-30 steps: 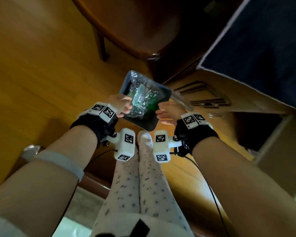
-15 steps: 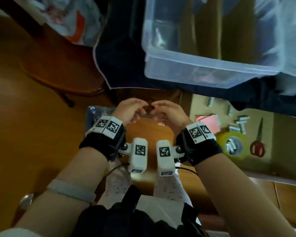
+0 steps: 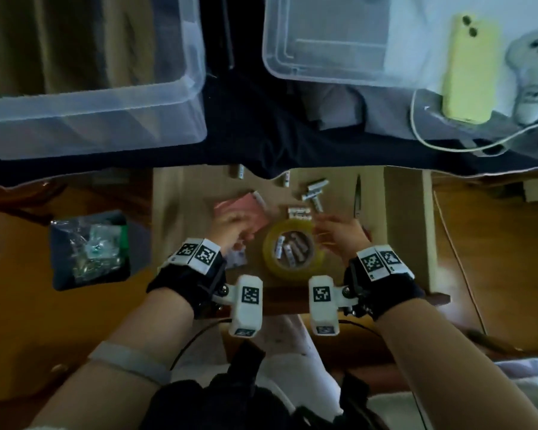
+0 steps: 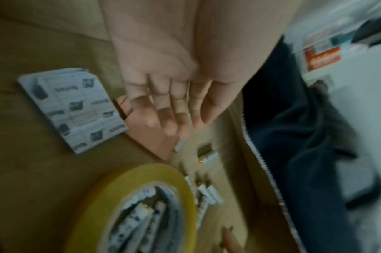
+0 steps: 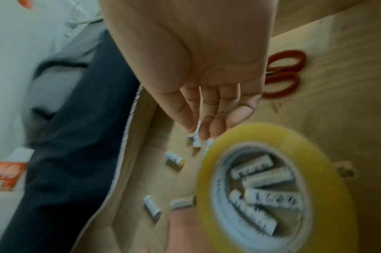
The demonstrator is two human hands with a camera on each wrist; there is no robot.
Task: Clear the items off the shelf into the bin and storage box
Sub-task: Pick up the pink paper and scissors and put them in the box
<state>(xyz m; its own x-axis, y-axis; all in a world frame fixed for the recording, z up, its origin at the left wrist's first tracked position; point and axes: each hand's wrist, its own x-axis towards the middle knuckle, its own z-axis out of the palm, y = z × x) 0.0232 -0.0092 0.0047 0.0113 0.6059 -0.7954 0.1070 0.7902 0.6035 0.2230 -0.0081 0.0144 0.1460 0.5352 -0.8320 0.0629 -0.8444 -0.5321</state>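
A brown shelf board (image 3: pixel 187 206) carries a pink pad (image 3: pixel 252 209), a yellow tape roll (image 3: pixel 292 252) with batteries (image 3: pixel 292 251) inside its core, loose batteries (image 3: pixel 314 187) and red-handled scissors (image 5: pixel 282 73). My left hand (image 3: pixel 230 226) hovers over the pink pad (image 4: pixel 150 137), fingers straight, holding nothing. My right hand (image 3: pixel 333 231) reaches past the tape roll (image 5: pixel 272 188), its straight fingertips (image 5: pixel 207 131) at a few loose batteries (image 5: pixel 196 142). A printed paper card (image 4: pixel 72 109) lies beside the pad. The dark bin (image 3: pixel 62 274) with crumpled plastic sits on the floor at left.
Two clear storage boxes (image 3: pixel 90 119) (image 3: pixel 323 69) stand on dark cloth (image 3: pixel 261 135) behind the shelf. A yellow phone (image 3: pixel 469 69), a white controller (image 3: pixel 531 72) and a white cable (image 3: pixel 423 131) lie at the far right. Wooden floor surrounds the shelf.
Both hands left the plastic in the bin, rose together to the shelf front, then spread apart over the pad and the batteries. My view swung up from the bin to the shelf.
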